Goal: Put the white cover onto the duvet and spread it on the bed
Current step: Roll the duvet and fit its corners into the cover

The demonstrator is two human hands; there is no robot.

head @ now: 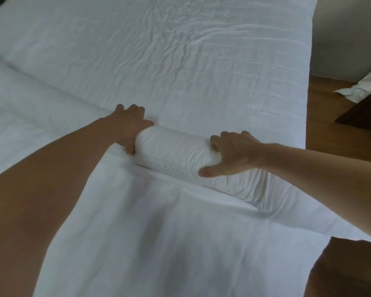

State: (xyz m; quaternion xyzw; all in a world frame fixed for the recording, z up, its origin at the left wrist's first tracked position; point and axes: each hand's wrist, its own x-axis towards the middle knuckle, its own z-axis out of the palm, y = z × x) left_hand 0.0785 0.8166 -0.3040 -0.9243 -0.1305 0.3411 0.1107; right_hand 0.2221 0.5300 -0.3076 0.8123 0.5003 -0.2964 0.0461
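A thick white roll of duvet and cover (pixel 178 151) lies across the bed in the middle of the view. My left hand (pixel 130 125) grips its left end, fingers over the top and thumb underneath. My right hand (pixel 231 153) presses on the roll further right, fingers curled over the far side and thumb on the near side. Beyond the roll the wrinkled white bedding (pixel 169 61) lies flat. In front of the roll a smooth white sheet (pixel 159 232) runs toward me.
The bed's right edge (pixel 308 103) drops to a wooden floor (pixel 321 99). A white pillow (pixel 364 86) leans at the far right beside dark wooden furniture (pixel 364 112). More wooden floor shows at the lower right.
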